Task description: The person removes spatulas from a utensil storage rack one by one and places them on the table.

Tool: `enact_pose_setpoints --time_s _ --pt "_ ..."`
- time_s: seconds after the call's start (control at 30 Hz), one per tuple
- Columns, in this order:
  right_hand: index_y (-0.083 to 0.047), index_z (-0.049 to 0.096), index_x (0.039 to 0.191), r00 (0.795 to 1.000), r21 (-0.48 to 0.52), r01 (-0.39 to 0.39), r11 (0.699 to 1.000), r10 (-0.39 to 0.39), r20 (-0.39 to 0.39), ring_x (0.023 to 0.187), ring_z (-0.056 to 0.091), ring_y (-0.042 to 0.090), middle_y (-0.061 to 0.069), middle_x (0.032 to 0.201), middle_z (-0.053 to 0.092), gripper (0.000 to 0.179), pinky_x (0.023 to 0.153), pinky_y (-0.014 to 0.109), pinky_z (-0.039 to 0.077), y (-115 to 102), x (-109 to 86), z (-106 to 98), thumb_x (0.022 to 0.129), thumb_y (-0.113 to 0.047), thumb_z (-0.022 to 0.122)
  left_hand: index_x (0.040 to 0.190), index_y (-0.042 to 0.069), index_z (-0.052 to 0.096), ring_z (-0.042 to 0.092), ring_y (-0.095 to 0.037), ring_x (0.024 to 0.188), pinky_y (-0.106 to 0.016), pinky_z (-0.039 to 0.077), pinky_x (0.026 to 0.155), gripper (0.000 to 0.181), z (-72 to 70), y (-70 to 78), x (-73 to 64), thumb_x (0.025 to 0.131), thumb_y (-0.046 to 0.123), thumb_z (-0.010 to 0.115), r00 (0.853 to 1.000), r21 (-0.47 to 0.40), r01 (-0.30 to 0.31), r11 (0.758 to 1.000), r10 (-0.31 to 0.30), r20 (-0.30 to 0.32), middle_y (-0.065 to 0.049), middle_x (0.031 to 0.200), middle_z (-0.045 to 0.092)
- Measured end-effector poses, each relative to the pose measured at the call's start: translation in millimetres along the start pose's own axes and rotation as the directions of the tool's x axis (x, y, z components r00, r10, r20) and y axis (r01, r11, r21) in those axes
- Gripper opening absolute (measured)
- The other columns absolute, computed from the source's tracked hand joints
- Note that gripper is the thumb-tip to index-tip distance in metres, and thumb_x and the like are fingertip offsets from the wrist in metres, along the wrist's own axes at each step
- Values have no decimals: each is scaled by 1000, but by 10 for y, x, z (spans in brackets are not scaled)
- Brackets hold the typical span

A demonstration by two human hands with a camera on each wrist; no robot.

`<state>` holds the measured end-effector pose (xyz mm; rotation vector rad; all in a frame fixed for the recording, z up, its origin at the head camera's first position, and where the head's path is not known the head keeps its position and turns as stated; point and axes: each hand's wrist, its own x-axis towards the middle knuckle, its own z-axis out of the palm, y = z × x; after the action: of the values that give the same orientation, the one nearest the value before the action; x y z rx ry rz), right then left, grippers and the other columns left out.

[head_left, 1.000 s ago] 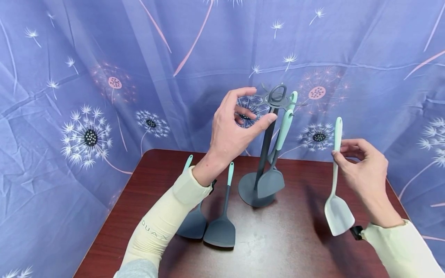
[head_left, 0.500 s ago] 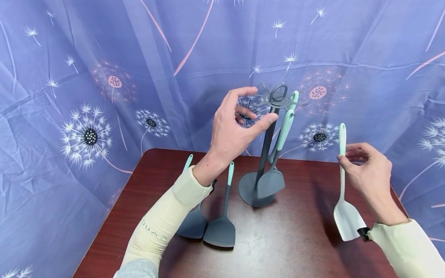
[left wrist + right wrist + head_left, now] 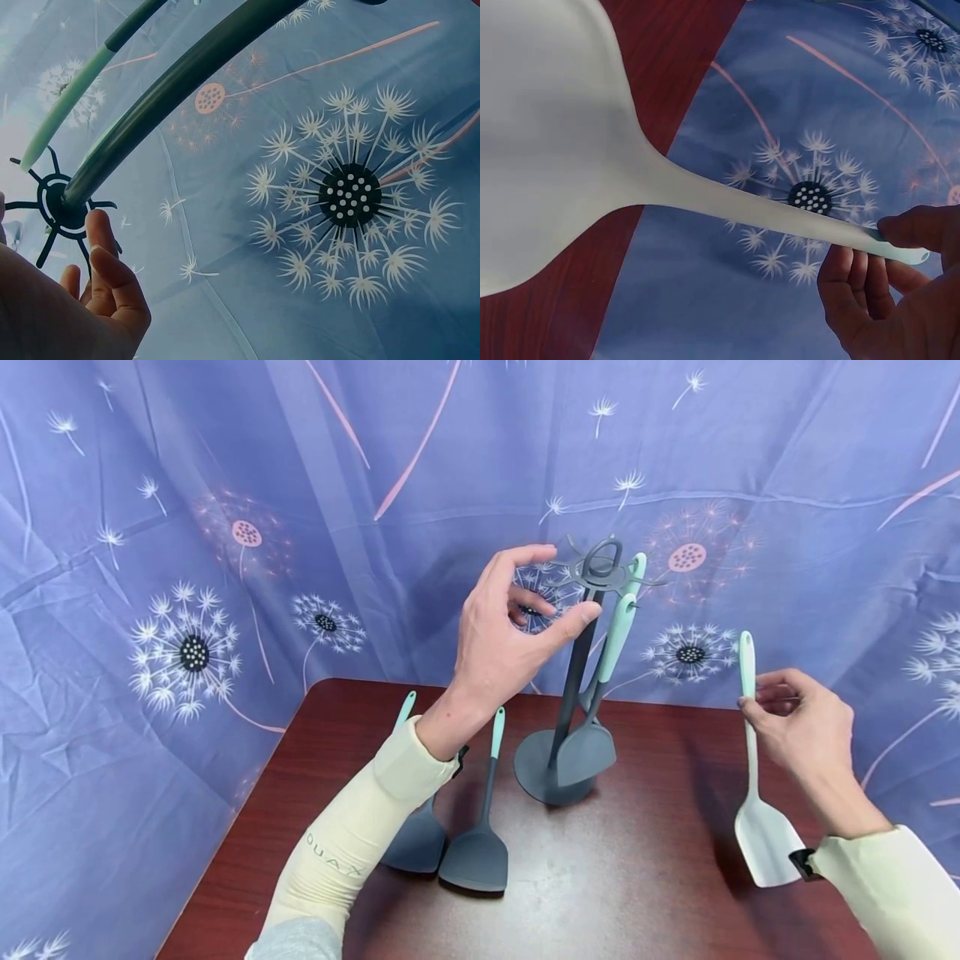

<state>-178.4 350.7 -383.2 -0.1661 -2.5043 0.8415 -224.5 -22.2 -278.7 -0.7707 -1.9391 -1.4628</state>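
Observation:
In the head view my right hand point(image 3: 806, 727) pinches the mint handle of a white spatula point(image 3: 767, 839), held upright with its blade downward over the table's right side. The right wrist view shows thumb and fingers around the handle point(image 3: 866, 241) near its end. My left hand point(image 3: 498, 627) is at the top of a dark grey utensil rack point(image 3: 579, 668), thumb and fingers spread apart around nothing. Its thumb overlaps the rack's post. In the left wrist view its fingers point(image 3: 116, 281) overlap the hooks. A grey spatula point(image 3: 588, 753) hangs on the rack by its mint handle.
Two more grey spatulas point(image 3: 476, 860) lie side by side on the dark red wooden table point(image 3: 637, 893), one partly behind the left forearm. Another mint handle point(image 3: 637, 568) hangs at the rack's back. A blue dandelion-print curtain point(image 3: 420, 577) surrounds the table.
My right hand has moved to the right and a little lower, carrying the white spatula with it. My left hand and the rack have stayed in place.

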Motion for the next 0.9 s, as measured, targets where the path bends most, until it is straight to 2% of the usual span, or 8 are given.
enact_pose_setpoints --time_s 0.23,0.4,0.57,0.67,0.77,0.9 --pt "-5 74 113 999 -67 0 998 3 43 68 45 -32 -43 78 53 26 66 12 37 101 9 -54 90 -16 79 138 18 63 71 -7 81 -30 50 75 61 4 1 -2 87 40 87 1000 -7 5 1000 -5 -3 11 132 63" --pt "-6 74 113 996 -97 -22 995 30 83 68 44 -33 -38 77 58 25 64 12 40 158 6 -80 91 -17 79 139 19 63 70 -4 80 -30 51 76 61 2 10 -4 87 41 87 1000 -6 8 1000 -8 0 12 133 63" --pt "-5 72 112 993 -137 -16 990 32 116 66 42 -33 -10 79 74 26 65 16 40 227 19 -94 91 -17 79 144 20 60 69 -2 80 -30 50 77 67 4 18 -2 87 41 87 1000 -11 21 1000 -21 6 10 137 62" --pt "-3 72 112 991 -151 -1 989 21 136 64 40 -33 5 84 77 27 70 24 38 273 23 -98 91 -18 78 153 21 53 70 -1 80 -30 50 75 77 12 24 2 87 40 88 1000 -25 30 999 -30 2 9 141 63" --pt "-3 72 112 989 -165 11 986 14 149 64 39 -32 12 88 78 27 73 29 36 316 22 -97 90 -18 76 158 24 48 70 0 79 -30 51 73 84 20 20 5 87 40 88 999 -36 38 999 -38 -5 11 141 63" --pt "-2 71 110 987 -177 32 984 -3 164 64 37 -33 19 93 78 26 74 32 35 372 27 -101 90 -17 75 158 25 48 70 0 78 -30 51 72 84 25 11 -1 86 40 88 999 -38 43 998 -44 -11 14 140 63"
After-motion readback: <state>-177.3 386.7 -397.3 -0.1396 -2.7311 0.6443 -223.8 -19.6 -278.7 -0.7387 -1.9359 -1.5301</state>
